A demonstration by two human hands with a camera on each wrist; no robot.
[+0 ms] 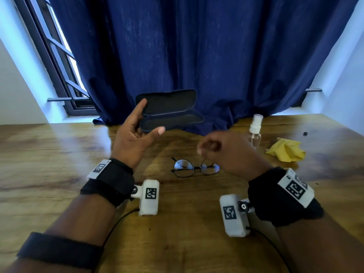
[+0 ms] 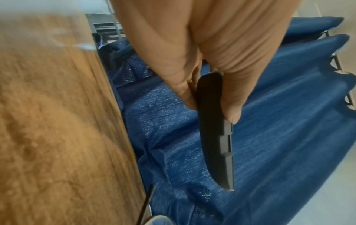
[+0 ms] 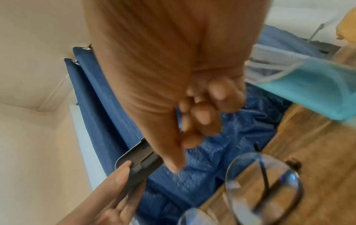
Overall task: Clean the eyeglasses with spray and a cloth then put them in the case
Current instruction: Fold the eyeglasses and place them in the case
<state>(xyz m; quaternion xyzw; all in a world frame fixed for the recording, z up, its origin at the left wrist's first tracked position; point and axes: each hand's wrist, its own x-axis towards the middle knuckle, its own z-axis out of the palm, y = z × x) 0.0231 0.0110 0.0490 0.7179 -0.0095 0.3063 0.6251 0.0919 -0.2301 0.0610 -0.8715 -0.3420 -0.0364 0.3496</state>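
Observation:
The black eyeglass case (image 1: 171, 109) is open and lifted off the table in front of the blue curtain. My left hand (image 1: 151, 117) pinches its left end between thumb and fingers; the left wrist view shows the case (image 2: 212, 129) edge-on in that pinch. The thin dark-framed eyeglasses (image 1: 195, 168) lie on the wooden table (image 1: 59, 154), temples folded out behind them. My right hand (image 1: 208, 148) hovers just above their right lens, blurred, fingers curled in and holding nothing. In the right wrist view the eyeglasses (image 3: 263, 182) lie below those curled fingers (image 3: 204, 115), apart from them.
A clear spray bottle (image 1: 255, 131) with a white nozzle stands behind my right hand. A crumpled yellow cloth (image 1: 285, 150) lies to its right. The blue curtain (image 1: 197, 56) hangs down onto the table's far edge. A small dark speck (image 1: 305, 133) sits far right.

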